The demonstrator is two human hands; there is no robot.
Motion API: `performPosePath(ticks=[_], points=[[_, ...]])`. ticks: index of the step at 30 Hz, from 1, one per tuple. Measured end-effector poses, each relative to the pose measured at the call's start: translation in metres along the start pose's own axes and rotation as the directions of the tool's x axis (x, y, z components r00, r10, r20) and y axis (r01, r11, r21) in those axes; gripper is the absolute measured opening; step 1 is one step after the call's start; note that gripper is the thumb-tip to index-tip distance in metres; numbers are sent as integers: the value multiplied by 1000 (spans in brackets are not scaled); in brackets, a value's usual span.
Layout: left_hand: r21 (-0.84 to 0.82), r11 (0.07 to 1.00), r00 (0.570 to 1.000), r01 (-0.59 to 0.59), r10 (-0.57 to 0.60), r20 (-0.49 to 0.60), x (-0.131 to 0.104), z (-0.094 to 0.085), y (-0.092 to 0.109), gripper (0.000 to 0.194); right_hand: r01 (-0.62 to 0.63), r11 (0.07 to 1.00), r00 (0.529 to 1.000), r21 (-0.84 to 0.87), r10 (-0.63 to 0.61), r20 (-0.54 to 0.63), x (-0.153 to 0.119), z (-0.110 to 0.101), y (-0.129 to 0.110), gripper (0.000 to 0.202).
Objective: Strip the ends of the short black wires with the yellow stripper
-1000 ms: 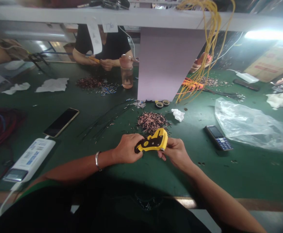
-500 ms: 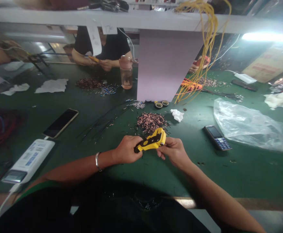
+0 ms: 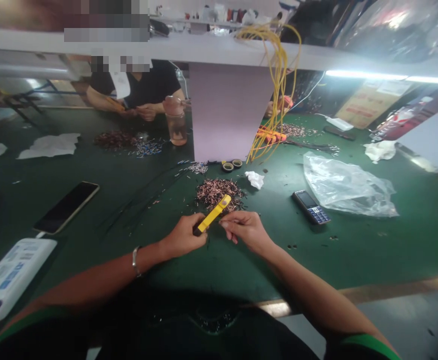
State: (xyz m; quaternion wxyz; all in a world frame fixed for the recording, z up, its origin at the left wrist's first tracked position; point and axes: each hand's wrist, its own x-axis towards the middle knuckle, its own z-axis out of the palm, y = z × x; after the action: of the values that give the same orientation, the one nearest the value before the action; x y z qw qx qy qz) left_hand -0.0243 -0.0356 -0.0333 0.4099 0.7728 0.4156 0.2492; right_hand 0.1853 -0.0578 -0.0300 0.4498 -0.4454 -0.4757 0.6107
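My left hand (image 3: pixel 183 236) is closed around the handle of yellow-and-black crimping pliers (image 3: pixel 214 214), turned edge-on with the head pointing up and to the right. Just right of the pliers, my right hand (image 3: pixel 246 231) has thumb and fingertips pinched together. Whatever lies between those fingertips is too small to make out. Behind the pliers' head spreads a pile of small copper-coloured and black pieces (image 3: pixel 213 190), partly covered by the tool. A smaller scatter of pale pieces (image 3: pixel 198 168) lies beyond it.
A keypad phone (image 3: pixel 311 206) and a clear plastic bag (image 3: pixel 348 187) lie to the right. Left are a smartphone (image 3: pixel 66 207) and a white power bank (image 3: pixel 16 272). Yellow wires (image 3: pixel 279 95) hang from the shelf (image 3: pixel 219 50). A co-worker's hands (image 3: pixel 139 111) are across the table.
The pliers have rotated from showing their broad side to edge-on, head tipped further up. My right hand has drawn slightly apart from the head. The whole view has shifted.
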Motion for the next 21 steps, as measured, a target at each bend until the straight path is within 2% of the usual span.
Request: performPosePath(ticks=[3,10,16,21], points=[[-100,994,997,50,-43,71,1,-2,4,17,-6,1000,1000,-8,6,-4,2,-1,2,16],[-188,972,982,138,-109,157,2,-6,9,22,5,1000,1000,-17,-5,-17,2,-2,2,16],[-87,988,984,130,-118,133,3,-4,9,21,5,998,1000,-57,-6,-17,1,-2,0,16],[-20,995,993,96,-94,70,2,-2,5,15,2,998,1000,-70,-3,-11,1,-2,-3,16]])
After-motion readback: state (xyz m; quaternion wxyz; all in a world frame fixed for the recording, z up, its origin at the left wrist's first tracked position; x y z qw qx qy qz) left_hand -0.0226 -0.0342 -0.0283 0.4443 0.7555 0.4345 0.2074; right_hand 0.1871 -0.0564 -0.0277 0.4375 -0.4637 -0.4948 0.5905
